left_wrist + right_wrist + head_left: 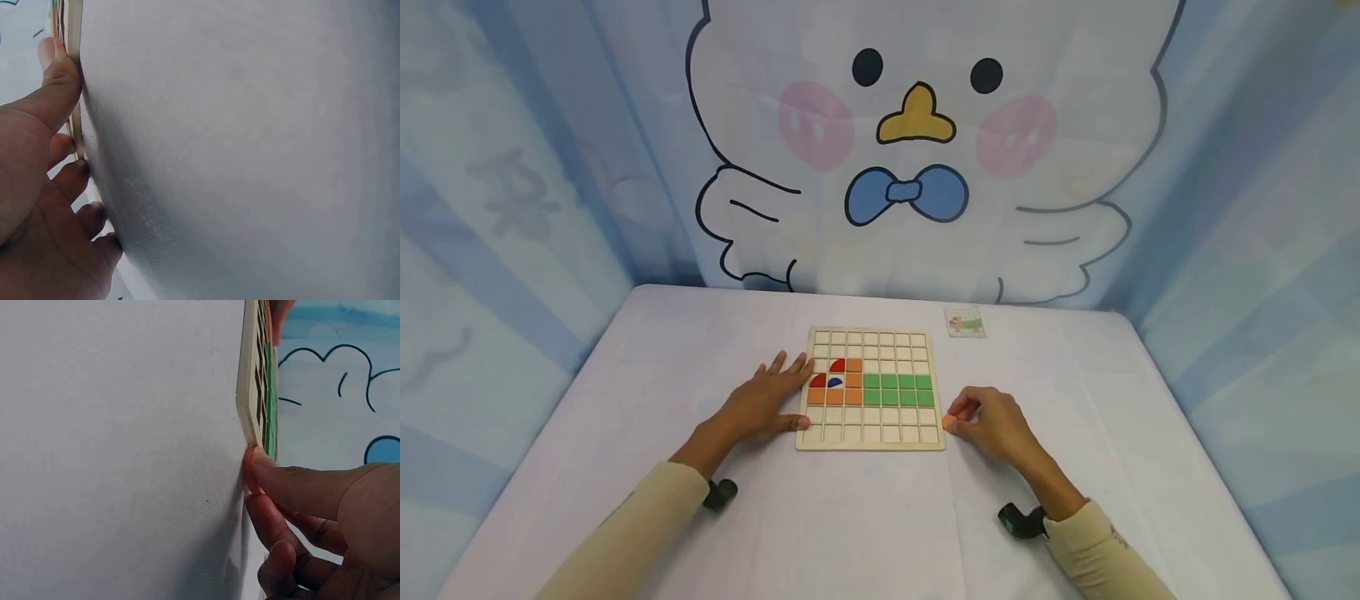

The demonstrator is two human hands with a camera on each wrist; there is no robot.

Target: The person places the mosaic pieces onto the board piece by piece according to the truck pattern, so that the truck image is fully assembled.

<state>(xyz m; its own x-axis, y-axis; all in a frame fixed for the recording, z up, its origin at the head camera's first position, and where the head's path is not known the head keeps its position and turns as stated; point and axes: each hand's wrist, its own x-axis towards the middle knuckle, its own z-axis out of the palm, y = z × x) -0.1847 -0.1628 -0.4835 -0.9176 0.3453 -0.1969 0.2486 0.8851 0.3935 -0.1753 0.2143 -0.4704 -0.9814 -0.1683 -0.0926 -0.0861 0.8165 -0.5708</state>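
Observation:
A wooden grid board (870, 435) lies flat on the table, with red, orange, blue and green tiles set in several of its cells. Along its left edge rests my left hand (765, 402), fingers spread and thumb touching the frame; in the left wrist view the thumb (62, 84) lies against the board's side. Just off the board's right edge, my right hand (996, 423) pinches a small orange tile (950, 422) between thumb and fingers. The right wrist view shows that orange tile (252, 470) low at the board's corner, partly covered by the thumb.
Behind the board, to the right, lies a small picture card (965, 322) with a gridded coloured pattern. A white cloth covers the table (865, 533). Blue and white curtains (512, 208) with a cartoon figure stand around its back and sides.

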